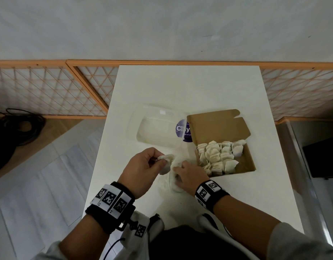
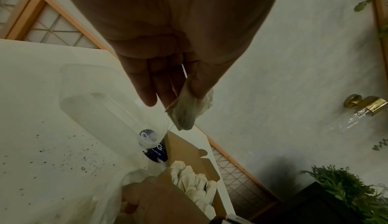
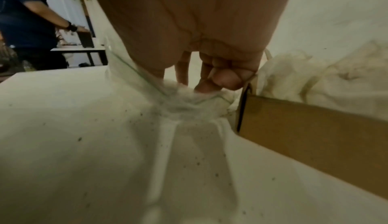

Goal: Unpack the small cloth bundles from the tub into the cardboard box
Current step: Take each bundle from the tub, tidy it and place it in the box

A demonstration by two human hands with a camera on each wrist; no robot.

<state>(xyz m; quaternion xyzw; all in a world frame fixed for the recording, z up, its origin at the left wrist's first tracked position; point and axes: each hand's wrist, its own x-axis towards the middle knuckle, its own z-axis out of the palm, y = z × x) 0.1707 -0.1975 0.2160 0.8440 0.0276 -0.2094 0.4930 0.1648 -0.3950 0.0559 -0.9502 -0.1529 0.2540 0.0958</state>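
Observation:
My left hand (image 1: 158, 161) pinches one small pale cloth bundle (image 1: 166, 163) between thumb and fingers, just above the table; the left wrist view shows the same bundle (image 2: 186, 111) hanging from the fingertips (image 2: 197, 86). Close on its right, my right hand (image 1: 178, 168) grips a crumpled clear plastic bag (image 1: 168, 182) lying on the table; its curled fingers (image 3: 224, 78) hold the bag (image 3: 182, 104). The open cardboard box (image 1: 251, 160) at the right holds several bundles (image 1: 218, 156). Behind the hands the clear tub (image 1: 158, 128) shows nothing inside.
The white table (image 1: 190, 87) carries dark crumbs (image 3: 197, 162) near the bag. The box's lid flap (image 1: 218, 126) stands open towards the back, against the tub's purple label (image 1: 182, 128). An orange lattice screen (image 1: 49, 91) runs behind. Another person (image 3: 27, 20) stands far off.

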